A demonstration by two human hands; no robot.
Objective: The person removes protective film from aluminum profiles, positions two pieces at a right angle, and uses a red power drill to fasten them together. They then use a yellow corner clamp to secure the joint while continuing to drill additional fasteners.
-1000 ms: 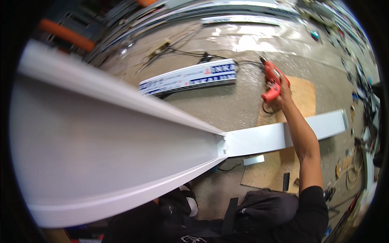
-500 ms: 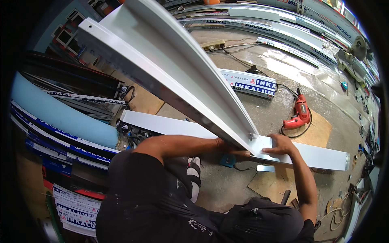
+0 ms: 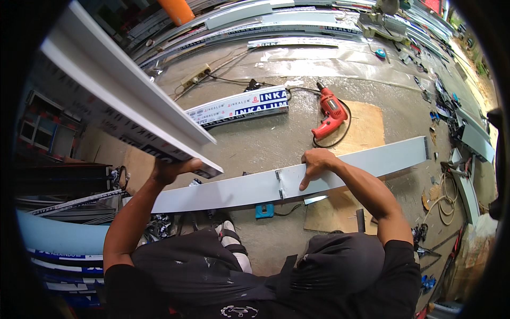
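Observation:
My left hand (image 3: 175,169) is closed around the underside of a long white aluminium channel (image 3: 114,87), close to its lower end. The channel rises tilted to the upper left, its open groove facing up and its outer side covered in printed film. Below it, a flat white aluminium profile (image 3: 223,192) lies crosswise in front of me. My right hand (image 3: 317,166) grips that profile right of its middle, thumb down on its face and fingers at the far edge. Beside the hand, two small dark brackets (image 3: 278,176) sit on the profile's face.
A red power drill (image 3: 332,112) lies on a plywood sheet (image 3: 366,125) beyond the profile. A blue tape measure (image 3: 264,211) rests near my foot. Film-wrapped profiles (image 3: 249,105) and a power strip (image 3: 195,76) are farther off. Offcuts and a cable coil (image 3: 449,199) lie right.
The channel's lower end has come up off the flat profile and moved left with my left hand, uncovering the brackets. My right hand stays on the flat profile. The view has shifted too.

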